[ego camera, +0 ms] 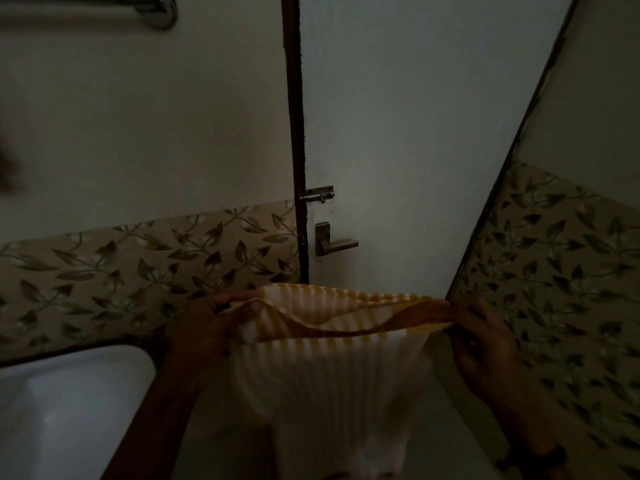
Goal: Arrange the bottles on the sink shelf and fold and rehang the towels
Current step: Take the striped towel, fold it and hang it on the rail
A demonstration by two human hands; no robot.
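A white towel with yellow-orange stripes (pixel 329 368) hangs stretched between my two hands in front of the door. My left hand (pixel 211 323) grips its upper left corner, and my right hand (pixel 481 337) pinches the upper right corner. The top edge sags in the middle, showing an orange band. The rest of the cloth drops down out of the frame. A chrome towel rail (pixel 152 5) is fixed high on the wall at the upper left, bare. No bottles are in view.
A white sink (pixel 69 403) sits at the lower left below a leaf-patterned tile band (pixel 121 275). Straight ahead is a white door (pixel 398 133) with a bolt (pixel 320 195) and lever handle (pixel 334 239). Another leaf-tiled wall (pixel 561 271) closes in on the right. The room is dim.
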